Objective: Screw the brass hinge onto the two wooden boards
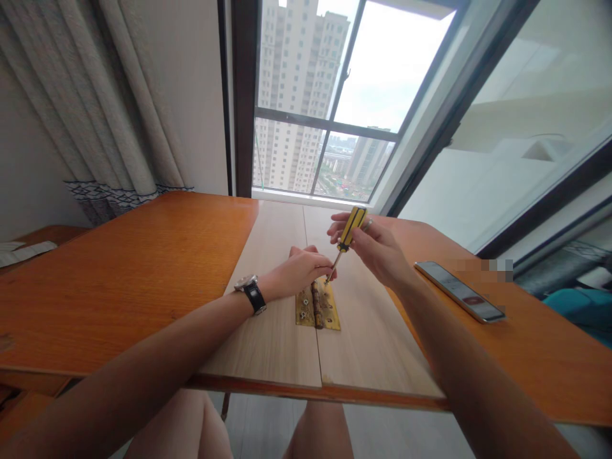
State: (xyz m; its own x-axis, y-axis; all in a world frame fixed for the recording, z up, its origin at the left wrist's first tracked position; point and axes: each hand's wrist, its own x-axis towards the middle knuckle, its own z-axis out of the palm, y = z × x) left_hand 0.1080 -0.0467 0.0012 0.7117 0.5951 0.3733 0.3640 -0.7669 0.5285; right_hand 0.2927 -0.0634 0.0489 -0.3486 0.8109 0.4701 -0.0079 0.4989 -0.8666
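In the head view my right hand (380, 248) grips a screwdriver (354, 226) by its yellow and black handle. Its shaft slants down to the left, the tip at the upper right part of a brass-coloured hinge (329, 312). My left hand (306, 271), a watch (251, 293) on its wrist, reaches over the hinge's top end with fingertips pinched beside the screwdriver's tip. What those fingers hold is too small to make out. The hinge lies across the seam of two pale wooden boards (270, 347) (373, 344); screw heads show in its left leaf, holes in its right.
The boards lie on an orange-brown wooden table (176, 268). A phone (459, 290) rests on the table to the right of my right forearm. A window (329, 121) stands beyond the far edge, and a curtain (115, 95) hangs at the left.
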